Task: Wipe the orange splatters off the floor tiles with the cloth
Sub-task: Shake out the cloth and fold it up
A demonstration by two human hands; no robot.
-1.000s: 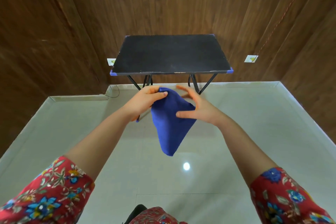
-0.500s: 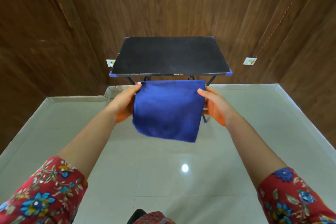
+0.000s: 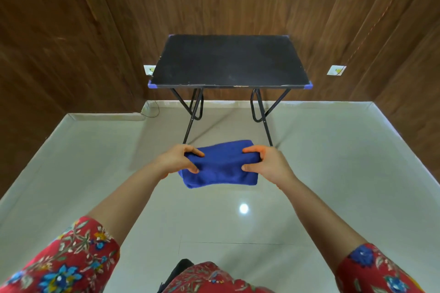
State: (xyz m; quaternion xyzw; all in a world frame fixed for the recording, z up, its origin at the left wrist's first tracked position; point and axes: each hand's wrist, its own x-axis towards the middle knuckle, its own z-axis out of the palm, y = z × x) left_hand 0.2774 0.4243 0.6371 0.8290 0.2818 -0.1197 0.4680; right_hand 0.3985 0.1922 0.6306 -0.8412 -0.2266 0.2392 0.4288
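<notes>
Folded cloth (image 3: 221, 166) is pinched at its ends by left hand (image 3: 177, 160) and right hand (image 3: 269, 164), above the floor tiles (image 3: 309, 185) (no splatters visible). The fold should be pressed flat for wiping.

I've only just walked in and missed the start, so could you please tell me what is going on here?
A person in red floral sleeves holds a folded blue cloth in both hands: the left hand grips one end and the right hand grips the other. The cloth is held above the pale floor tiles, in front of a small black table. No wiping has begun, and I can see no orange splatters in this view.
</notes>
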